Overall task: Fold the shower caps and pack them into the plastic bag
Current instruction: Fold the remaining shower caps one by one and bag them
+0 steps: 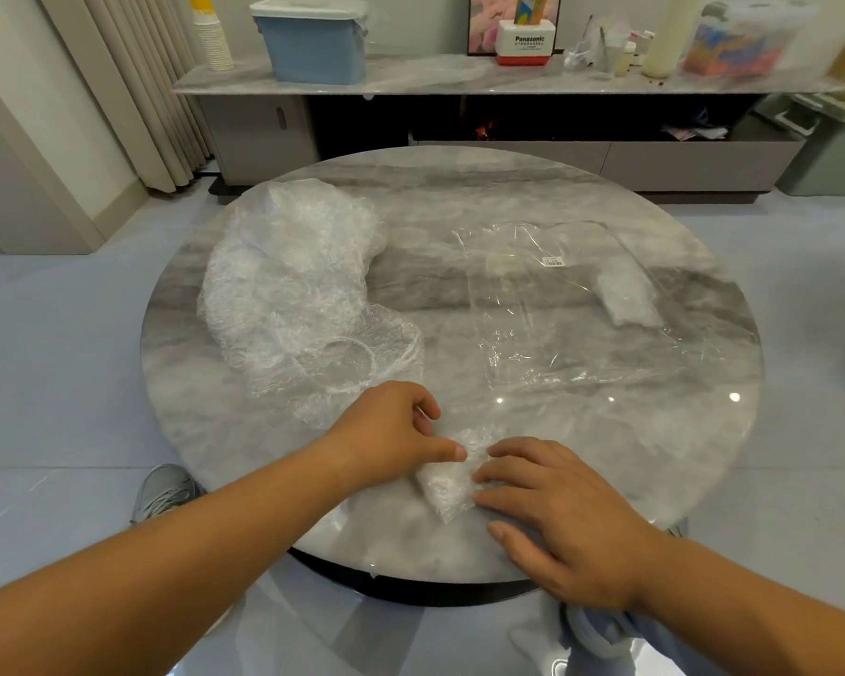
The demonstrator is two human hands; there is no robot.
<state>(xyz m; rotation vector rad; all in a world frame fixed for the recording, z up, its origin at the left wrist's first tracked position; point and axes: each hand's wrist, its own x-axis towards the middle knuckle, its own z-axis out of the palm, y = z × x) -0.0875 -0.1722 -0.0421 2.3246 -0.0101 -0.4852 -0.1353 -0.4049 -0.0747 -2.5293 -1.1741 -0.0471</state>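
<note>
The right hand [557, 524] lies nearest, its fingers [508, 473] straight and spread, pressing flat on the right side of a folded shower cap [447, 485]. The cap is a small crumpled clear wad on the marble surface [606, 431], close to its near edge, directly under and between the fingertips of both hands. The left hand [391, 431] meets it from the left: the thumb rests on the cap's upper left corner, while the other fingers are curled just beyond it. Whether they pinch a fold of the clear film cannot be told.

Left of the left wrist, down on the floor, a grey shoe [164, 490] shows.

Just beyond the left fingers starts a loose pile of unfolded shower caps [289, 285], stretching away to the far left. Beyond the right fingers, well apart, lies the clear plastic bag [557, 309], flat, with a white label. Another folded cap [625, 295] is in its far right part.

Farthest off, a low cabinet carries a blue storage box [313, 46].
</note>
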